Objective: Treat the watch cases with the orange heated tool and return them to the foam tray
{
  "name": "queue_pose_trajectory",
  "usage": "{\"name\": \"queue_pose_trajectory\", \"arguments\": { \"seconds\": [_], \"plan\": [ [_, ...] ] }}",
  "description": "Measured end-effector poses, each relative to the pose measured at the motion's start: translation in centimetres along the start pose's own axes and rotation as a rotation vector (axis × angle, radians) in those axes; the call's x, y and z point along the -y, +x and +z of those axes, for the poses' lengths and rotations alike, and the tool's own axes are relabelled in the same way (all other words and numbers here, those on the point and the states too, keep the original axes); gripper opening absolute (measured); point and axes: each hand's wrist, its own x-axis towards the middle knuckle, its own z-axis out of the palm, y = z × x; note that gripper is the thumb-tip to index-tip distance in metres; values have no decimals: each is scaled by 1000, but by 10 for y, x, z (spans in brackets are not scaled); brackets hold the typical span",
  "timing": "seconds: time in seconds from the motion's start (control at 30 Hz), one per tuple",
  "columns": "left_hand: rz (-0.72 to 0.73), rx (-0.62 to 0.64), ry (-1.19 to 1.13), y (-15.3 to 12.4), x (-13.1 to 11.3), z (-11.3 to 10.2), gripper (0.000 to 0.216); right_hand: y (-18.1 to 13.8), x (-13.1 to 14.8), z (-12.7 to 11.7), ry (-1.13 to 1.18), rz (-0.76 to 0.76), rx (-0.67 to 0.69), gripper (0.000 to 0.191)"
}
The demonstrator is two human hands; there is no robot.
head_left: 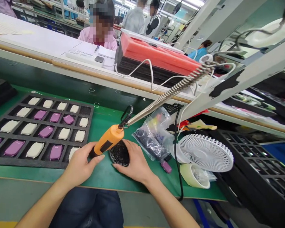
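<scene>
An orange electric screwdriver [110, 139] hangs tilted from a coiled metal spring [171, 93]. My left hand [82, 164] is wrapped round its lower end; the tip is hidden. To its right, my right hand [136, 161] curls its fingers and thumb around the edge of a round black dish-like piece [118, 153] with a speckled inner surface. What the specks are is too small to tell. Left of my hands lies a black foam tray [73, 152] whose compartments hold several cream cases [34, 149] and purple cases [56, 152], shaped like watch bodies.
Right of my hands are clear plastic bags [154, 136], a purple case [166, 167], a white fan [205, 152], a cream cup-shaped container [194, 175] and a black cable [178, 158]. Red foam [156, 52] sits on the shelf. A person in pink [109, 38] is across the bench.
</scene>
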Motion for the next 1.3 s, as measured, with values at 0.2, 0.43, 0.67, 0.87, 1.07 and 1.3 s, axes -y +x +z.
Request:
{"name": "queue_pose_trajectory", "arguments": {
  "seconds": [0.2,0.43,0.67,0.87,1.07,1.3],
  "plan": [
    [-6,-9,-18,-1,-2,0,40,-6,6,3,74,-50,-103,68],
    [-25,-2,-35,0,2,1,41,-10,22,8,156,-94,-209,81],
    [-41,0,-54,-1,5,2,43,-11,17,8,186,-71,-272,81],
    [-61,-15,-28,-1,9,2,43,-13,12,4,184,-57,-279,79],
    [-74,-18,-15,-1,10,1,46,-14,4,1,136,-35,-239,71],
    [-64,-30,11,-2,16,3,43,-16,-6,6,38,73,-161,60]
  ]
}}
